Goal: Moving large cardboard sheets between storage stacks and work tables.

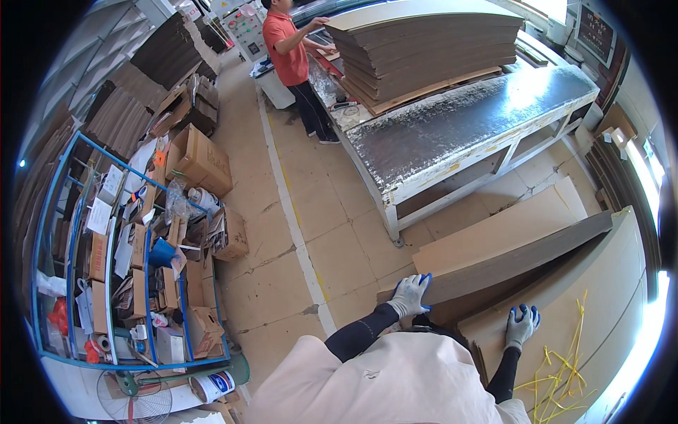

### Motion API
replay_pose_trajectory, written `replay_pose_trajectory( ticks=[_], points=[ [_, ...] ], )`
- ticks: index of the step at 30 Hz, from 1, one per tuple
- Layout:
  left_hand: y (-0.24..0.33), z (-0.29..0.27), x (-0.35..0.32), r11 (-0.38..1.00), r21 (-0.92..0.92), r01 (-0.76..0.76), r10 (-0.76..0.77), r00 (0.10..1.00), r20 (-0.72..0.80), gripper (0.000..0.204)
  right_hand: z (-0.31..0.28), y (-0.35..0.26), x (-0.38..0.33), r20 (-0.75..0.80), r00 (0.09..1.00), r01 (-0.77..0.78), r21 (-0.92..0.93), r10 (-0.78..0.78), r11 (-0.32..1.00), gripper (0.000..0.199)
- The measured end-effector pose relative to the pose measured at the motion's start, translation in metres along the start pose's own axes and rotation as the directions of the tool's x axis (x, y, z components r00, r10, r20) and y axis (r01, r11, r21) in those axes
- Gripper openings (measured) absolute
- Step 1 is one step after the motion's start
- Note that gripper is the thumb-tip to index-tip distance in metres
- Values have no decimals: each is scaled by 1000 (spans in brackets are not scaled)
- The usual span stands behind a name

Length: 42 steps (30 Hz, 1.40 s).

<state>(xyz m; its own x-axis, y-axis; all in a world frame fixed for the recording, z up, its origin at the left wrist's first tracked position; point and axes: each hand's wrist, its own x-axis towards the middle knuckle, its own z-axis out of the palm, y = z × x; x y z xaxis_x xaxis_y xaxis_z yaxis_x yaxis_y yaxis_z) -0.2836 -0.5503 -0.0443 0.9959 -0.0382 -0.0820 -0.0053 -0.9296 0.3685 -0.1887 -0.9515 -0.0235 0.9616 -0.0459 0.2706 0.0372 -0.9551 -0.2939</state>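
Observation:
My left hand (pixel 409 295), in a grey glove with blue fingertips, grips the near end of a thick, tilted bundle of cardboard sheets (pixel 519 256). The bundle's brown layered edge faces me, and it stands apart from the lower sheets with a dark gap between. My right hand (pixel 522 326), gloved alike, is over the large flat cardboard stack (pixel 607 283) on the right, its fingers apart and slightly bent. It holds nothing; whether it touches the top sheet I cannot tell. Loose yellow strapping (pixel 565 371) lies tangled on that stack beside it.
Ahead, a metal-topped table (pixel 466 134) carries a tall cardboard pile (pixel 431 56). A person in a red shirt (pixel 286 53) stands at its left side, touching the pile. A blue-framed rack (pixel 145 247) full of boxes and a fan (pixel 134 399) stand left.

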Motion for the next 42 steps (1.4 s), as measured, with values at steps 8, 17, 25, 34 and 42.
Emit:
replay_pose_trajectory(
  ticks=[8,17,25,34,42],
  points=[
    [2,-4,0,1000,0,3,-3,1000,4,114,-5,-4,0,-13,1000,0,-8,0,1000,29],
    [1,-4,1,1000,0,4,-4,1000,2,114,-2,-3,-1,-15,1000,7,-5,-7,1000,30],
    [1,-3,1,1000,8,-7,7,1000,-10,114,-2,-1,-1,-5,1000,7,-1,-7,1000,29],
    [1,-3,1,1000,8,4,-4,1000,5,116,-1,-1,0,2,1000,-4,-2,4,1000,30],
    [0,-1,1,1000,19,0,0,1000,-5,117,-4,-5,1,9,1000,-4,7,4,1000,30]
  ],
)
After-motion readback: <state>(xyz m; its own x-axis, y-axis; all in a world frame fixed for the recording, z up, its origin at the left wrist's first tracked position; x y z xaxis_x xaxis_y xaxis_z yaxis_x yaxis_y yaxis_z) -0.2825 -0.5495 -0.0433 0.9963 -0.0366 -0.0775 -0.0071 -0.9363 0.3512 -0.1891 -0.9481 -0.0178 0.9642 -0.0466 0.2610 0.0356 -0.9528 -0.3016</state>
